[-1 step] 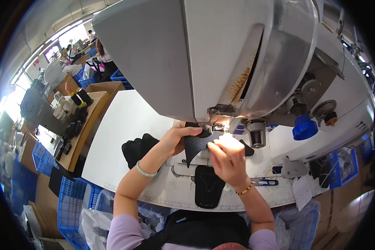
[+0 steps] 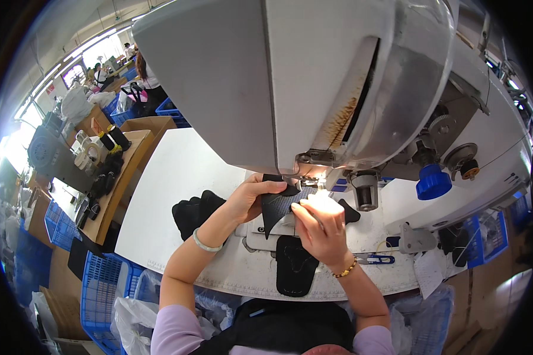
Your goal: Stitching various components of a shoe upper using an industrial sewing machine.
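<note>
Under the lit needle area of a large grey-white sewing machine [image 2: 219, 77] is a dark fabric piece [image 2: 273, 213] with a textured grey face and a pointed lower corner. My left hand [image 2: 253, 194] grips its left side, thumb on top. My right hand [image 2: 323, 228] is closed, with thumb and forefinger pinching the right edge of the piece; a thin greyish thing seems to show between its fingers, too small to name. Bright lamp glare washes out the knuckles. A black padded piece with stitched lines [image 2: 295, 269] lies flat on the table below my hands.
Stacked black pieces [image 2: 195, 214] lie left of my left forearm, another black piece [image 2: 350, 212] right of my right hand. Blue-handled thread snips [image 2: 378, 259] rest near the table's [image 2: 166, 171] front edge. Blue baskets [image 2: 100, 290] stand left; thread spools [image 2: 118, 136] sit on a side bench.
My right hand has shifted slightly left along the fabric piece, uncovering more of the black piece to its right. The left hand keeps its place.
</note>
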Demonstrator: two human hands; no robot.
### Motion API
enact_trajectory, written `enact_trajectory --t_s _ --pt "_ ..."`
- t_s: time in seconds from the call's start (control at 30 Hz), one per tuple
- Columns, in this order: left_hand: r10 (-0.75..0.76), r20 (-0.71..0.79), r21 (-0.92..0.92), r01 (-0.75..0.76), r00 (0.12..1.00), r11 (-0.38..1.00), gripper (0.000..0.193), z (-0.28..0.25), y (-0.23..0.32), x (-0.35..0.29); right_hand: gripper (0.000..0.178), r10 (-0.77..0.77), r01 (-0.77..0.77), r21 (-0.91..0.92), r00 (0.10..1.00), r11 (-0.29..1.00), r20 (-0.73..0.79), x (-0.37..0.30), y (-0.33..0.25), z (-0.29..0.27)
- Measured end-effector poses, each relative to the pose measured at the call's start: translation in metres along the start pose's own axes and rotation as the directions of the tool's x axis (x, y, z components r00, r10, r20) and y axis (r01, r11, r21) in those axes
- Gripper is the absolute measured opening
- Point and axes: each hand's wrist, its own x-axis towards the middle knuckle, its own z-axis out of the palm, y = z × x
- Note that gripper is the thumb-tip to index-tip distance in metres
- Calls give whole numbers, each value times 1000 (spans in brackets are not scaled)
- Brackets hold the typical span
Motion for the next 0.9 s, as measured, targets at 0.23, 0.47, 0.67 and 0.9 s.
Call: enact_trajectory --t_s 0.23,0.47,0.67,0.9 --pt "100 -45 20 -99 994 995 24 15 -9 -9 38 17 -13 -144 1000 989 25 -1 1 1" --pt "167 -151 -18 -172 974 985 13 20 -21 -12 36 -58 59 -57 998 997 19 -3 7 -5" --pt "102 -436 -215 -213 894 953 20 42 -31 -19 37 -24 24 -18 999 1000 33 -5 6 -9" --pt "249 -239 -160 -291 939 943 17 33 -42 -20 41 -24 24 -11 1000 1000 0 -7 12 -10"
